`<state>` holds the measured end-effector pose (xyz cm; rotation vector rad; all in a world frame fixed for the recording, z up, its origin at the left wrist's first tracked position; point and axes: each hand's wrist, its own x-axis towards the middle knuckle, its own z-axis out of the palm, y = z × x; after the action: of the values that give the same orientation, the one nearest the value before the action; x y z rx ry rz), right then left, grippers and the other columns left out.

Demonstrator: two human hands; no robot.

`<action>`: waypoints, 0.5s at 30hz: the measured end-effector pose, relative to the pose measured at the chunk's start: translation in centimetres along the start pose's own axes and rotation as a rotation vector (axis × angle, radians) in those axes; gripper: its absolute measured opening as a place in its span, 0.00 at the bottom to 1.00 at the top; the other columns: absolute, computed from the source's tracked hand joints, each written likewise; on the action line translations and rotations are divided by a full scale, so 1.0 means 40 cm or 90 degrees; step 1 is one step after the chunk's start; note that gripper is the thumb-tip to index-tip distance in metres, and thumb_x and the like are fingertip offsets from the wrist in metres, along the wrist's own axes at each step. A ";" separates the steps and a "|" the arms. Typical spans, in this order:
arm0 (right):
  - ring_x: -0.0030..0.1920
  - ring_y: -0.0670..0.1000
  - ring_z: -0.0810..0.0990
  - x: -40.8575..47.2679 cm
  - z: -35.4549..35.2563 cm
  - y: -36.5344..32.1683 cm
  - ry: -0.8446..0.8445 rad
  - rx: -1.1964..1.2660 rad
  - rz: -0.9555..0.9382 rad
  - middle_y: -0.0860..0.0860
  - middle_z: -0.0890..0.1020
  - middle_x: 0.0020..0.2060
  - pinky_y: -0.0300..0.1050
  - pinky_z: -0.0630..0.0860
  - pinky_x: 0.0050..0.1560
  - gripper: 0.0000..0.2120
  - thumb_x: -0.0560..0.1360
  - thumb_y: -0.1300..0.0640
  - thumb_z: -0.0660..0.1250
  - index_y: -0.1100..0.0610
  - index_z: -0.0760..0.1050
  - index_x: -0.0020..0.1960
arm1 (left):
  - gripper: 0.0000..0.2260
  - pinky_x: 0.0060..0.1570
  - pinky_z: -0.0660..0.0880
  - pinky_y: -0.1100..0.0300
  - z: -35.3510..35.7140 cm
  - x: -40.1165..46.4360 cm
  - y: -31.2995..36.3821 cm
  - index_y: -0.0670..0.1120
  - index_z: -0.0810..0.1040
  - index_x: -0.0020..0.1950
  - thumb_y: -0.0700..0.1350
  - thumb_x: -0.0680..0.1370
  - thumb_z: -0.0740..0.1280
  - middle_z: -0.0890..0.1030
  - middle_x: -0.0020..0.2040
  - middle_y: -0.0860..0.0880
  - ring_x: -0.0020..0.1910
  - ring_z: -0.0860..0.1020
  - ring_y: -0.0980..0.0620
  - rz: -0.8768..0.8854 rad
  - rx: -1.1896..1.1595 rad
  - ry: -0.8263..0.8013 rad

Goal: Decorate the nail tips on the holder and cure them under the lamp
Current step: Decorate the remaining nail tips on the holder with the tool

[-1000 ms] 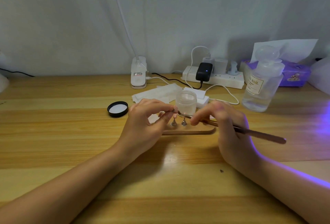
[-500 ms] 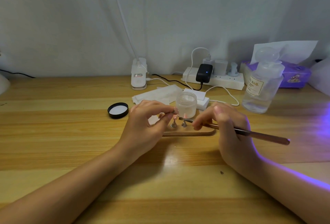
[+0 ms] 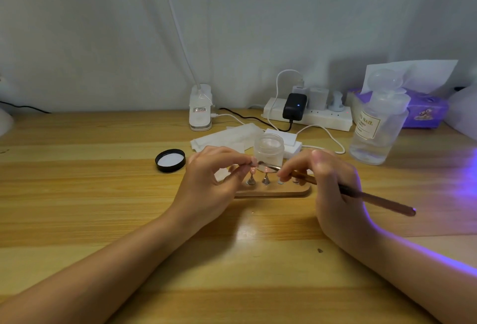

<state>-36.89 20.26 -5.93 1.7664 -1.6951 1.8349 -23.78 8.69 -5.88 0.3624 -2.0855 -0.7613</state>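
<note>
The wooden tabletop stands against a pale wall. The holder lies at centre, long axis left to right, stands upright. The left hand pinches a pink nail tip above it. The right hand grips a brush, bristles pointing left toward the tip.

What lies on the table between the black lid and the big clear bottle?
In the head view, between the black lid and clear bottle stand the open frosted jar, white wipes and a white box.
</note>
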 end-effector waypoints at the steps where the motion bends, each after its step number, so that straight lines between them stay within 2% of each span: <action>1: 0.40 0.40 0.76 0.001 0.002 -0.004 -0.012 -0.010 -0.008 0.40 0.79 0.35 0.54 0.71 0.43 0.18 0.77 0.53 0.47 0.45 0.74 0.40 | 0.10 0.51 0.69 0.38 0.000 -0.001 -0.001 0.53 0.80 0.47 0.38 0.72 0.70 0.81 0.42 0.56 0.47 0.77 0.51 -0.001 -0.001 -0.001; 4: 0.41 0.38 0.76 0.001 0.005 -0.008 -0.038 -0.028 -0.013 0.38 0.78 0.35 0.54 0.71 0.43 0.17 0.77 0.53 0.48 0.43 0.74 0.40 | 0.11 0.52 0.70 0.42 0.000 0.000 -0.002 0.52 0.79 0.48 0.37 0.72 0.71 0.81 0.43 0.56 0.47 0.78 0.51 -0.005 -0.002 0.003; 7: 0.36 0.41 0.76 -0.001 0.001 -0.001 -0.027 0.013 0.034 0.47 0.78 0.29 0.49 0.69 0.42 0.20 0.76 0.50 0.47 0.46 0.75 0.34 | 0.11 0.51 0.71 0.56 -0.002 0.001 0.001 0.52 0.80 0.47 0.36 0.72 0.70 0.82 0.43 0.54 0.47 0.78 0.53 0.007 -0.005 0.006; 9: 0.32 0.44 0.74 -0.003 -0.002 0.005 -0.006 0.054 0.052 0.53 0.77 0.30 0.43 0.67 0.39 0.21 0.76 0.47 0.48 0.47 0.75 0.34 | 0.10 0.49 0.71 0.63 -0.004 0.002 0.004 0.51 0.80 0.48 0.37 0.72 0.70 0.82 0.43 0.54 0.47 0.78 0.56 0.010 -0.010 0.007; 12: 0.30 0.45 0.72 -0.002 -0.003 0.005 0.014 0.082 0.041 0.55 0.75 0.31 0.38 0.68 0.33 0.20 0.78 0.40 0.49 0.47 0.76 0.41 | 0.08 0.48 0.70 0.66 -0.008 0.001 0.005 0.49 0.81 0.48 0.39 0.71 0.70 0.82 0.43 0.54 0.46 0.77 0.57 0.011 -0.023 0.014; 15: 0.35 0.44 0.76 0.004 -0.002 0.002 0.000 0.041 0.052 0.46 0.80 0.38 0.38 0.73 0.36 0.13 0.77 0.42 0.52 0.44 0.72 0.53 | 0.07 0.48 0.72 0.61 -0.010 0.000 0.007 0.48 0.82 0.47 0.43 0.70 0.69 0.82 0.43 0.52 0.47 0.78 0.53 -0.004 -0.044 0.021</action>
<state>-37.06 20.19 -5.82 1.7453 -1.7521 1.9446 -23.48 8.74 -5.53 0.3411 -2.0223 -0.8236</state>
